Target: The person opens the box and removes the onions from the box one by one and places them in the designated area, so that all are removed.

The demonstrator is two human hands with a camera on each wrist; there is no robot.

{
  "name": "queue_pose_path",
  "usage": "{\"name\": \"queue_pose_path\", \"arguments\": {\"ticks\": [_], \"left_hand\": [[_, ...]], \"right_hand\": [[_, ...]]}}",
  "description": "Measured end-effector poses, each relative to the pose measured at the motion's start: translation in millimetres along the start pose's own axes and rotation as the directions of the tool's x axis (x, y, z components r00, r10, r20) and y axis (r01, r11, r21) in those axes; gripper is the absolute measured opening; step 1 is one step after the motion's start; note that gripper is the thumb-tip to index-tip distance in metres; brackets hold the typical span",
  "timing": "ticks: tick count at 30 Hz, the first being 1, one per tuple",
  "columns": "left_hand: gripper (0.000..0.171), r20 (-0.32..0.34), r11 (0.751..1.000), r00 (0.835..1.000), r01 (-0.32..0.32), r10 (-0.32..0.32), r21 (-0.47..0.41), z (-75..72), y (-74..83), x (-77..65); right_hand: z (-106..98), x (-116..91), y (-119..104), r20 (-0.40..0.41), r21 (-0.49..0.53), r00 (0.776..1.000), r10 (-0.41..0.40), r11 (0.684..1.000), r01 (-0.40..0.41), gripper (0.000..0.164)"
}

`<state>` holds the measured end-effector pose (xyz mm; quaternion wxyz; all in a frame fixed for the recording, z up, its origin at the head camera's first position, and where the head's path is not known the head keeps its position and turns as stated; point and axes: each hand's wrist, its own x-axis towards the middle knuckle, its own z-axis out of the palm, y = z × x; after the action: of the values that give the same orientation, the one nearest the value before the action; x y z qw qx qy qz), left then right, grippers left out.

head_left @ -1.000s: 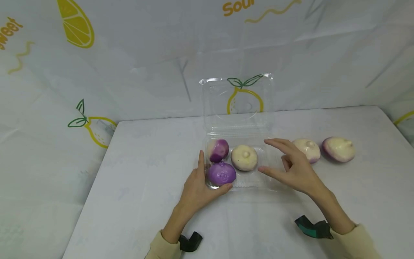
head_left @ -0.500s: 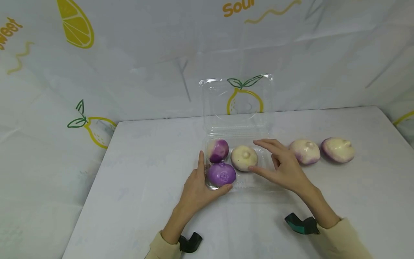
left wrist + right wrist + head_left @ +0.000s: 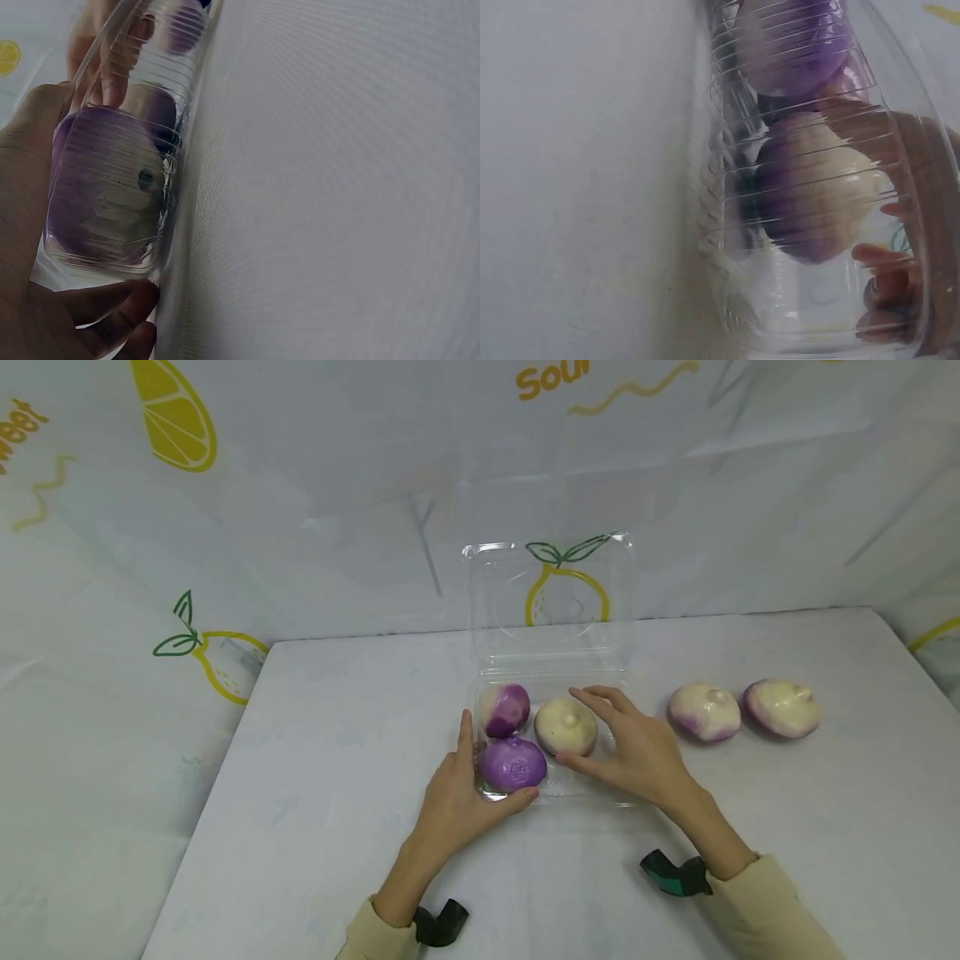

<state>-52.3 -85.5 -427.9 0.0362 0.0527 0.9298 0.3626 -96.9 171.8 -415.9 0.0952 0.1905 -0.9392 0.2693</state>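
A clear plastic clamshell box stands on the table with its lid raised. Inside, at the left, lie a white-and-purple turnip and a purple turnip. A cream-topped turnip sits to their right in the box. My right hand reaches over the box's right side, thumb in front of this turnip and fingers behind it, curled round it. My left hand rests against the box's left front corner, index finger along the left side, thumb stretched across the front. Some fingertips are hidden in the head view.
Two more cream-and-purple turnips, a nearer one and a farther-right one, lie on the white-covered table right of the box. Behind the table hangs a white cloth printed with lemons. Black wrist mounts show below the hands.
My right hand has moved left from the box's right edge until its thumb and fingers stand round the cream-topped turnip. The left hand and the box have kept their places.
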Motion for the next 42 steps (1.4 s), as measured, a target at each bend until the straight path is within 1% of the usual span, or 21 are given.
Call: {"name": "queue_pose_path", "arguments": {"ticks": [3,7,12,16,19,26,30,33,39,42], "left_hand": [[0.131,0.000,1.000,1.000,-0.002,0.002,-0.001,0.0,0.0,-0.2],[0.131,-0.002,1.000,1.000,-0.006,0.006,0.001,0.1,0.0,-0.2],[0.131,-0.006,1.000,1.000,-0.014,0.014,0.002,0.4,-0.2,0.2],[0.131,-0.010,1.000,1.000,-0.012,0.012,0.002,1.0,-0.5,0.2],[0.131,-0.010,1.000,1.000,-0.007,0.007,0.000,1.3,-0.5,0.1],[0.132,-0.006,1.000,1.000,-0.004,0.004,-0.001,1.5,-0.9,0.2],[0.132,-0.003,1.000,1.000,-0.004,0.004,0.004,1.5,-0.8,0.1],[0.132,-0.004,1.000,1.000,-0.006,0.006,0.004,1.2,-0.5,0.2],[0.132,-0.011,1.000,1.000,-0.005,0.005,0.003,1.2,0.0,0.7],[0.132,-0.009,1.000,1.000,-0.001,0.001,0.004,1.4,0.1,0.4]], "right_hand": [[1.0,0.2,-0.2,0.024,-0.042,1.000,0.006,0.999,-0.005,0.087],[1.8,-0.3,-0.7,0.022,-0.081,1.000,0.006,0.997,-0.004,0.089],[2.9,-1.0,-1.6,0.012,-0.098,1.000,-0.008,0.995,0.010,0.085],[3.7,-0.8,-1.9,0.039,-0.119,0.999,-0.026,0.992,0.031,0.082],[4.9,-0.2,-2.3,0.060,-0.130,0.998,-0.033,0.991,0.041,0.082],[6.1,-1.2,-4.2,0.094,-0.129,0.996,-0.001,0.992,0.013,0.089],[5.7,-2.5,-5.4,0.097,-0.139,0.995,0.001,0.990,0.012,0.090],[5.7,-2.7,-5.5,0.091,-0.136,0.996,-0.008,0.990,0.021,0.086],[6.1,-2.5,-4.0,0.062,-0.117,0.997,-0.044,0.992,0.051,0.070],[6.3,-3.2,-3.2,0.045,-0.108,0.998,-0.048,0.993,0.052,0.068]]}}
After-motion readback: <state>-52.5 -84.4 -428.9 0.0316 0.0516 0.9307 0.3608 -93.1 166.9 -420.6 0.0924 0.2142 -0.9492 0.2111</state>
